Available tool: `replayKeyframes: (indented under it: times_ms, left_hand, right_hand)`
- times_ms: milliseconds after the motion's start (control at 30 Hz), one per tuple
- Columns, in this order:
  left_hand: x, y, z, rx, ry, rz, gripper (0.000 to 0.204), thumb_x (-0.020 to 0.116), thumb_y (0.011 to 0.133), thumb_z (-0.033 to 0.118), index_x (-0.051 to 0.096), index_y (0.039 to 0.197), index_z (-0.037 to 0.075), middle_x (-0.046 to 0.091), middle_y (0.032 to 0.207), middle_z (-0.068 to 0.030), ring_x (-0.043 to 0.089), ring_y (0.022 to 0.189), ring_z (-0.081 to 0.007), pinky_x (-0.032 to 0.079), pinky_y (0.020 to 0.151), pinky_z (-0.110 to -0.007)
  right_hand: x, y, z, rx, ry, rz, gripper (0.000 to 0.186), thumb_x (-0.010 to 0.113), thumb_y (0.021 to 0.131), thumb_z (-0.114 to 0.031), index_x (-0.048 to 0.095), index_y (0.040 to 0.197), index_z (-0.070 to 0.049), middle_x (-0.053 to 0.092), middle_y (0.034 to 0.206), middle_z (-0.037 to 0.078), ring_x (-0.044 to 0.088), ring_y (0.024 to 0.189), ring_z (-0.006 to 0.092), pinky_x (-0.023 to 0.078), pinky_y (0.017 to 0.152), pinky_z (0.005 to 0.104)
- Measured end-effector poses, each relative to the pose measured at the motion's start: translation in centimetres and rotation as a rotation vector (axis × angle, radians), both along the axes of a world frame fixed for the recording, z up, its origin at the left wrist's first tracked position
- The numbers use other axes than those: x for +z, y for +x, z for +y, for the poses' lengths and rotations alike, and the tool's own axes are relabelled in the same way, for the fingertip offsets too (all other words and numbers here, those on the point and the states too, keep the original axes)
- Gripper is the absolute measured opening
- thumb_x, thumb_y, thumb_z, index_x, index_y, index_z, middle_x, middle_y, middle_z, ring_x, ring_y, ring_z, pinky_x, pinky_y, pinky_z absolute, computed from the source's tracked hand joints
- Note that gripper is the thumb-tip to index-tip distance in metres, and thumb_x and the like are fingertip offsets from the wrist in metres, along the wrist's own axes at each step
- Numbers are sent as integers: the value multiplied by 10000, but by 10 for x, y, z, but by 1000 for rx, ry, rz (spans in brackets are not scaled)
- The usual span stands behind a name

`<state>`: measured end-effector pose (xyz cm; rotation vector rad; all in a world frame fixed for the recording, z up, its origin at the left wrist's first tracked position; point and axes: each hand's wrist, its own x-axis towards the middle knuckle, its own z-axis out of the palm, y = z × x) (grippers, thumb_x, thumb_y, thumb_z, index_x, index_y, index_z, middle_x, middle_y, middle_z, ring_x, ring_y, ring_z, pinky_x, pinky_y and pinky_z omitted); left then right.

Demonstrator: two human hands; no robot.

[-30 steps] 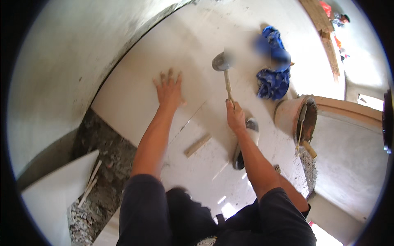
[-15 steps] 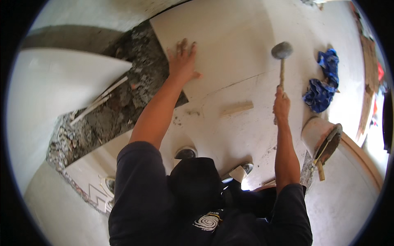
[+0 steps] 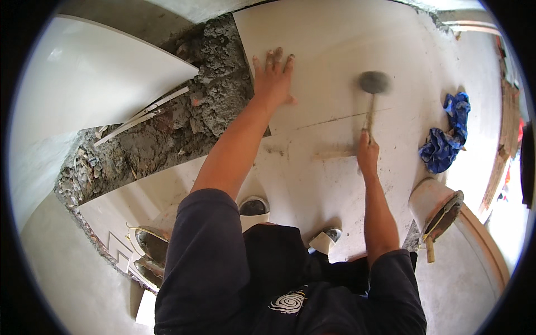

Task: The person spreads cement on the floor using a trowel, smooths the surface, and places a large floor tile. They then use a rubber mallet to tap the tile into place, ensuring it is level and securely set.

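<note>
My left hand [image 3: 273, 81] lies flat with fingers spread on a large cream floor tile [image 3: 318, 50], close to its left edge. My right hand [image 3: 367, 153] is closed round the wooden handle of a mallet [image 3: 374, 82]. The mallet's dark round head is blurred by motion over the same tile; whether it touches the surface I cannot tell. Left of that tile shows a strip of rough grey mortar [image 3: 218, 61]. A thin straight joint runs between this tile and the nearer floor tile [image 3: 296, 184].
Another large tile [image 3: 111, 72] leans at the left, with thin pale strips [image 3: 139, 117] beside it. A crumpled blue cloth [image 3: 446, 134] lies at right, above a tipped bucket [image 3: 435, 206]. A wooden strip [image 3: 335, 154] lies by my right hand. More buckets [image 3: 151, 245] stand at lower left.
The mallet and my right hand have shifted left relative to the tile, and the head has blurred. My left hand stays spread on the tile. The whole view has shifted somewhat.
</note>
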<state>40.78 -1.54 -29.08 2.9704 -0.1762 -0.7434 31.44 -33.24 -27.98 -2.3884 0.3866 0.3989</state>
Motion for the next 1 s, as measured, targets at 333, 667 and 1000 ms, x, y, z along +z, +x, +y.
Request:
replayKeyframes:
  times_ms: [333,667,1000]
  left_hand:
    - [-1,-2,2,41,-53,-75,1194,835,609,529,177,1527,139,132,1581,-163,116,1462,-355,66,1142,-633]
    - [2,-15,1,-17,-61,-59,1187,808,631,560,162,1530,131,108,1585,-171,98,1466,-355,96,1134,-647]
    - [1,-68,4,-116,-109,33,1216,819,607,578,154,1532,152,84,1594,-138,51,1474,-331,89,1157,-613]
  right_hand:
    - [16,-12,22,-259,91,37,395,490,975,-308,615,1032,62,648,901,222,609,835,300,471,782,394]
    - [18,14,28,-329,123,174,496,486,970,-446,546,795,15,495,657,32,493,589,126,443,553,307]
    - [6,-32,8,-415,123,222,559,491,952,-510,572,836,30,552,672,83,475,490,153,421,437,321]
